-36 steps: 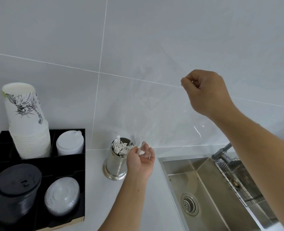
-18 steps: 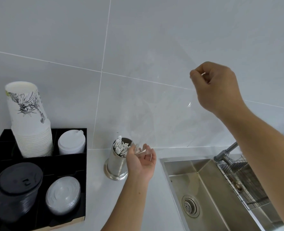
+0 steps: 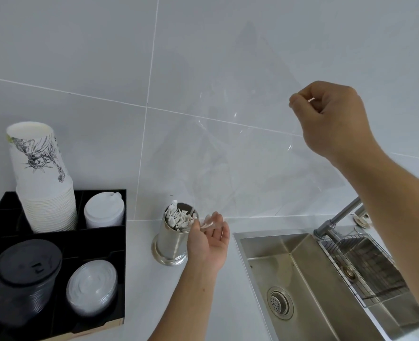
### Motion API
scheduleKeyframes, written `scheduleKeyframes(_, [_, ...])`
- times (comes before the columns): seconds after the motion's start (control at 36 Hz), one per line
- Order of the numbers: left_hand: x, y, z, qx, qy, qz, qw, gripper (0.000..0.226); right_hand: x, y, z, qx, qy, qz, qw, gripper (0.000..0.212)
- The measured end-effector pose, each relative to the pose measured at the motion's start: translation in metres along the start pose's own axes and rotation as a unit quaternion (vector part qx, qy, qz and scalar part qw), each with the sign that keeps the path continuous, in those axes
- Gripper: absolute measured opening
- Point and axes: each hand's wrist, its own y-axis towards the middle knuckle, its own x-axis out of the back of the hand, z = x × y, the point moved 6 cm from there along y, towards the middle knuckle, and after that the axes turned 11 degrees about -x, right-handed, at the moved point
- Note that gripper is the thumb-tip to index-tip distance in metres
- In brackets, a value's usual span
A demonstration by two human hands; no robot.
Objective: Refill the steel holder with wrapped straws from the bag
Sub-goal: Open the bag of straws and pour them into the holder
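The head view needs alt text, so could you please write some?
A right hand pinches a clear bag up over a steel holder of wrapped straws, the left hand at its mouth, beside a sink.

Steel holder [image 3: 170,242] upright on counter, full of wrapped straws [image 3: 180,217]; clear bag [image 3: 240,153] aloft.
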Motion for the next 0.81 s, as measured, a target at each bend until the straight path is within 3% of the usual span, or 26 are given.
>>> scheduleKeyframes(0.14, [-0.001, 0.006, -0.007, -0.010, 0.041, -0.014, 0.999, 0.020, 0.000, -0.010, -0.004, 0.000, -0.002, 0.012, 1.000, 0.022])
scheduleKeyframes(0.33, [0.000, 0.009, -0.008, -0.025, 0.060, -0.033, 0.997, 0.032, 0.008, -0.015, -0.009, -0.010, 0.001, 0.009, 1.000, 0.022])
scheduleKeyframes(0.81, [-0.001, -0.012, 0.001, -0.029, 0.052, 0.006, 0.998, 0.035, 0.074, -0.025, -0.007, -0.014, 0.041, -0.036, 0.998, 0.022])
